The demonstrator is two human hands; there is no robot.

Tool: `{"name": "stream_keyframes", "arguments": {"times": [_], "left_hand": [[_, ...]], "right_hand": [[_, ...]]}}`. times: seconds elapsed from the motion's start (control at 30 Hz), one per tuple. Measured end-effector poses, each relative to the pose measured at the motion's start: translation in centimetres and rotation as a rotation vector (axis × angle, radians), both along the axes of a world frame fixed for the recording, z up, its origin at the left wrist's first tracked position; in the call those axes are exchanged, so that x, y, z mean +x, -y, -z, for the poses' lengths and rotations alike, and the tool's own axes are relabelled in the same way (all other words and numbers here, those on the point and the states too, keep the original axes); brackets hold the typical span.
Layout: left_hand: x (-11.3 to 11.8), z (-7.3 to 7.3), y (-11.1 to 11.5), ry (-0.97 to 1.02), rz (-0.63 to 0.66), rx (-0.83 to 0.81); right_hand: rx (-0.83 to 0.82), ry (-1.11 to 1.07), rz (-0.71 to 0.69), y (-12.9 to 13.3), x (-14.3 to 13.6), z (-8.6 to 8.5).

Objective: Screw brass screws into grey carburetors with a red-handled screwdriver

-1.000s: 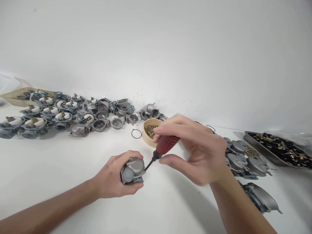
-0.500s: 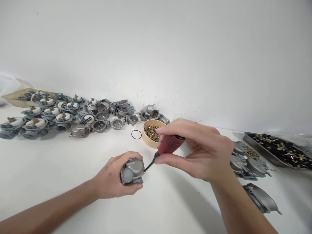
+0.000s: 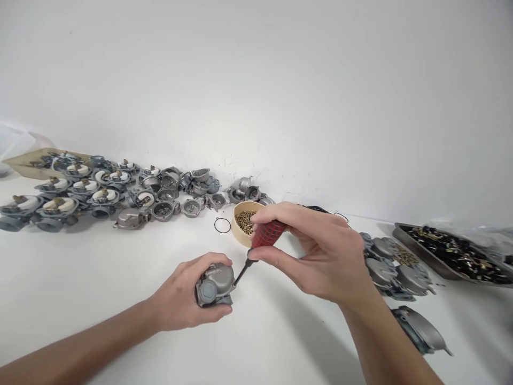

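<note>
A grey metal carburetor [image 3: 221, 279] is clasped in my left hand [image 3: 182, 294], its rounded bowl and round cap facing up toward me. My right hand [image 3: 316, 251] grips a screwdriver [image 3: 267, 234] by its red and black handle. The screwdriver's dark shaft slants down to the left, and its tip meets the right edge of the carburetor, where a small brass-coloured screw head shows. Just behind the hands stands a round cream tub [image 3: 240, 233] of brass-coloured screws [image 3: 244, 221]. A thin black gasket ring [image 3: 222, 225] lies left of the tub.
Several carburetor bodies with white floats [image 3: 60, 205] stand at the left, with loose metal bowls [image 3: 193, 206] beside them. Closed carburetors [image 3: 414, 279] sit to the right. A metal tray [image 3: 404, 240] of small dark parts is at the far right. Behind everything rises a white wall [image 3: 256, 96].
The view has shifted slightly. My right hand and the screwdriver have turned a little, with the tip still at the carburetor's edge. My left hand keeps its hold on the carburetor.
</note>
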State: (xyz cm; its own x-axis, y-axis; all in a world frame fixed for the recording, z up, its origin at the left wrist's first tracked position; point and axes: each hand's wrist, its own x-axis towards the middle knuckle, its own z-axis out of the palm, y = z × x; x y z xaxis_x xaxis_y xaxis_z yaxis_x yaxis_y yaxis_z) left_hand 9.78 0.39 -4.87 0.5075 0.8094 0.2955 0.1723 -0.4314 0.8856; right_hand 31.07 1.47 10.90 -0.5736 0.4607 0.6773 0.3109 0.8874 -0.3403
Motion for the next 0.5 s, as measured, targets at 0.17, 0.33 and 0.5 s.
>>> {"name": "stream_keyframes", "arguments": {"times": [0.17, 0.33, 0.5], "left_hand": [[-0.2, -0.2, 0.3, -0.065, -0.008, -0.138], [-0.7, 0.2, 0.2, -0.053, -0.047, 0.045], [-1.7, 0.2, -0.4, -0.065, 0.004, 0.231]], "right_hand": [[-0.049, -0.058, 0.047, -0.4, 1.3, -0.8], [-0.049, -0.23, 0.299, -1.5, 3.2, -1.0], [-0.126, 0.068, 0.402, -1.4, 3.8, 3.1]]}}
